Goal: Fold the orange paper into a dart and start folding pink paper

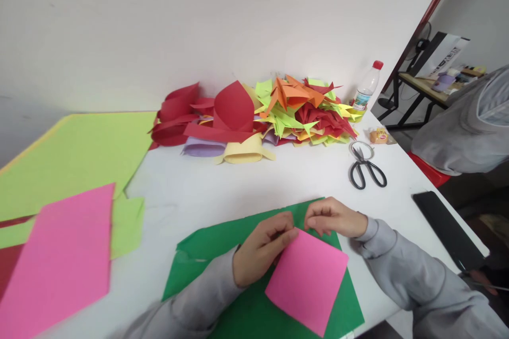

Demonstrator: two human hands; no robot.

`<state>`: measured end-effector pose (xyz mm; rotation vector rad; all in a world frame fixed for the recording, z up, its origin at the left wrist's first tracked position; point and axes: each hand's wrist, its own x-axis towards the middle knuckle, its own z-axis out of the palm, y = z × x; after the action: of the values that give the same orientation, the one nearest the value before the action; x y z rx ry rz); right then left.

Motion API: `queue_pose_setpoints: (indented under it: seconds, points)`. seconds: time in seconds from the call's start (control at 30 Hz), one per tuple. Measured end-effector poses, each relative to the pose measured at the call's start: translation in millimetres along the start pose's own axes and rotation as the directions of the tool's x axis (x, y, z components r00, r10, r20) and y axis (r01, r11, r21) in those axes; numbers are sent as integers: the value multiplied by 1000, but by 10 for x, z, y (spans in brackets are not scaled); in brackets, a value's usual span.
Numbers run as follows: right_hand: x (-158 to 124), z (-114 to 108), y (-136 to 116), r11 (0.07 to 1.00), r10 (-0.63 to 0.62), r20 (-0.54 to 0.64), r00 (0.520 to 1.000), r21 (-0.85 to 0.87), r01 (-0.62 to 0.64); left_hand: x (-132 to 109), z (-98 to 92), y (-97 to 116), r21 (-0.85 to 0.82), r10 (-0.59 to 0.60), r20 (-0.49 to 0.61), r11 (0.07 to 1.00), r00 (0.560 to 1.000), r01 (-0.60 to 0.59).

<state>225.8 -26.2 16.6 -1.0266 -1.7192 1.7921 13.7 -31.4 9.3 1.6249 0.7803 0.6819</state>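
A square of pink paper point(310, 278) lies turned like a diamond over a large green sheet point(242, 307). My left hand point(263, 248) pinches its far corner between thumb and fingers. Just right of that corner, my right hand point(333, 217) hovers close by with curled fingers. Whether anything is between its fingertips I cannot make out. Black-handled scissors point(366, 167) rest on the table beyond my right hand.
Folded red, yellow and purple paper shapes point(234, 111) and star-like pieces point(298, 106) are heaped against the wall. A bottle point(366, 87) stands behind. Pink point(67, 259) and lime sheets point(87, 153) lie left. Another person's grey sleeve point(465, 122) is at right.
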Motion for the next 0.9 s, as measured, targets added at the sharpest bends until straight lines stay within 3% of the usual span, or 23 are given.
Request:
queue_pose_setpoints:
  seconds: [0.17,0.3,0.43,0.67,0.8,0.9]
  points:
    - [-21,150,-24,993,-93,59,994,-68,97,12,54,-6,-1,30,119,1000,992,-31]
    - [-25,151,-41,979,-133,122,984,-139,149,18,66,-26,-56,41,223,998,974,-29]
    - [-13,143,-21,911,-258,149,955,-291,292,11,80,-25,-95,2,277,995,961,25]
    - [3,156,64,900,-279,61,958,-332,283,9,62,-2,-105,-79,238,989,968,106]
    - [-1,138,54,923,-256,6,967,-296,246,11,43,3,-55,-77,210,994,975,90]
    - [-1,135,40,932,-241,36,970,-269,242,15,52,7,-52,-37,201,997,979,48]
